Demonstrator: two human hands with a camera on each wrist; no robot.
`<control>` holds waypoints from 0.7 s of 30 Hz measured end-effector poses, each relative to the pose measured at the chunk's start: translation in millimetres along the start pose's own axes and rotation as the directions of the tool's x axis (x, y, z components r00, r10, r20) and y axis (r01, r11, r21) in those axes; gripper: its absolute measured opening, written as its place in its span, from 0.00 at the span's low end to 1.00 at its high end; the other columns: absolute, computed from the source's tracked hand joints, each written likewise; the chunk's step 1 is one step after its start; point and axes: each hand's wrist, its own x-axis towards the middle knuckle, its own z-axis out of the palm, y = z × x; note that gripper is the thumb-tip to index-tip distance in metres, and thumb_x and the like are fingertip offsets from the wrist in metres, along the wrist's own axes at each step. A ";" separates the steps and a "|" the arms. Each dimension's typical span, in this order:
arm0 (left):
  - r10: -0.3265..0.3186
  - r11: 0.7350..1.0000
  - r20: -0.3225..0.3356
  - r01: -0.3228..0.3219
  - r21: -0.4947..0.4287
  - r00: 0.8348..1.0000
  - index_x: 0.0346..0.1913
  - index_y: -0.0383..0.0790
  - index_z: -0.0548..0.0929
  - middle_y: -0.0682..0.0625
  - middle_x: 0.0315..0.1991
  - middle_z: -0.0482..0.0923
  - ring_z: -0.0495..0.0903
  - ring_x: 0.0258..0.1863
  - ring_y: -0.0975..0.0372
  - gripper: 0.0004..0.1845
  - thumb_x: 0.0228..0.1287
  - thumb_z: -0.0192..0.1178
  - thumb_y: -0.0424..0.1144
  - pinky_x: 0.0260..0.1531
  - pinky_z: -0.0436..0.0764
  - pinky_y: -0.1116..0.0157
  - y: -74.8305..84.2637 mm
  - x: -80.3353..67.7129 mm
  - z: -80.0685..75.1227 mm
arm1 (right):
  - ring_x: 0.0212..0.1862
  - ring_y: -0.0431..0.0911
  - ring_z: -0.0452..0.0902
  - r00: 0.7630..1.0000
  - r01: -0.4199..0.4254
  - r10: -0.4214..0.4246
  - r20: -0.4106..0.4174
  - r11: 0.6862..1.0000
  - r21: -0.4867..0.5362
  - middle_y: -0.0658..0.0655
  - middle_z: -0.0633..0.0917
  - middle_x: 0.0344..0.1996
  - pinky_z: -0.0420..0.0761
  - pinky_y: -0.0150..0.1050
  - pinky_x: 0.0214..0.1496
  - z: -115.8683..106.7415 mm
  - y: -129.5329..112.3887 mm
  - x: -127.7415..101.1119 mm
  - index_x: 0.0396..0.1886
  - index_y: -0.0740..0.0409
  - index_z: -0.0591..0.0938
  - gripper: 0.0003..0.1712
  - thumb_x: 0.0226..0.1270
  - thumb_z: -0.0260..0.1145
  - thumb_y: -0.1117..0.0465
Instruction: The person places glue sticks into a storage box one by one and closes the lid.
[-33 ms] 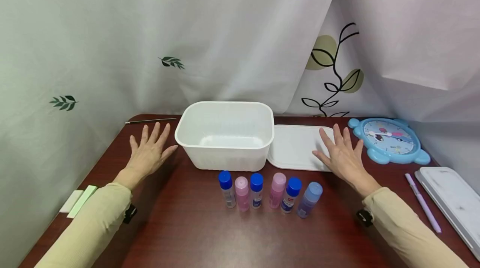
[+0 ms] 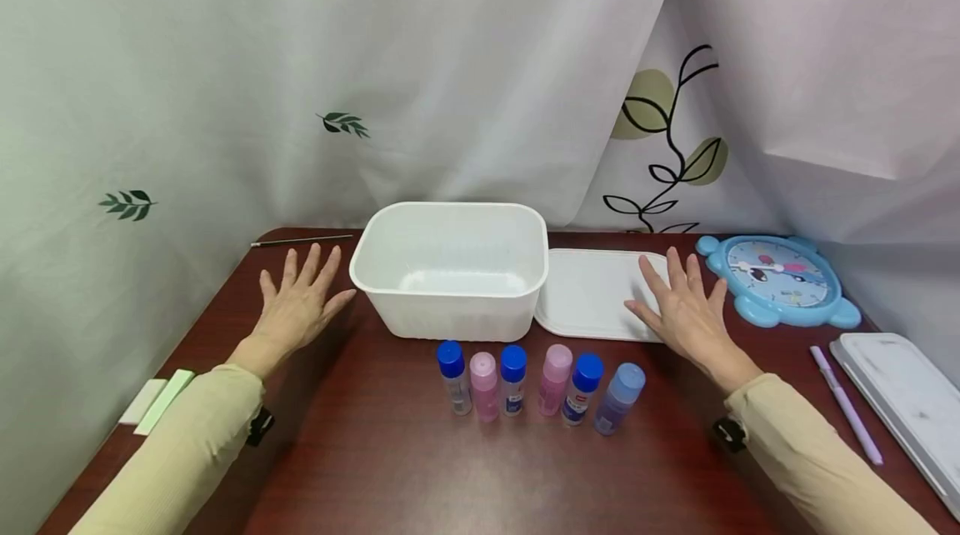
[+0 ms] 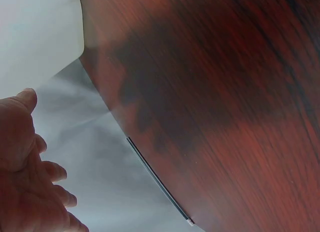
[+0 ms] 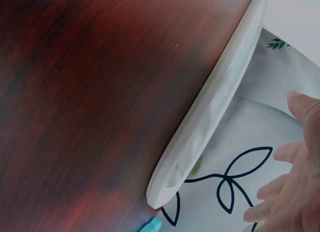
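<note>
Hands [image 2: 300, 306] flat beside tub [image 2: 450, 268], long axis left-right.

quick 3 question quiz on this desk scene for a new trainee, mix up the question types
1. True or false: the white tub has bottles inside it.
2. How many small bottles stand in the row in front of the tub?
3. The white lid lies: A) on top of the tub, B) flat on the table to the right of the tub, C) under the blue clock.

Key
1. False: the tub is empty.
2. Six: three with blue caps, two pink, one pale blue.
3. B. The right hand is spread open over the lid's right edge, and the left hand is open to the left of the tub.
</note>
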 end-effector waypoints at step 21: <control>0.094 0.393 0.013 -0.026 -0.919 0.995 0.73 0.33 0.49 0.41 0.74 0.45 0.50 0.72 0.49 0.33 0.73 0.48 0.42 0.53 0.69 0.82 18.1 19.7 -32.4 | 0.44 0.37 0.79 0.735 0.457 -0.677 0.035 0.533 0.712 0.49 0.83 0.43 0.82 0.32 0.45 -52.0 -25.3 -53.0 0.50 0.53 0.78 0.19 0.58 0.69 0.63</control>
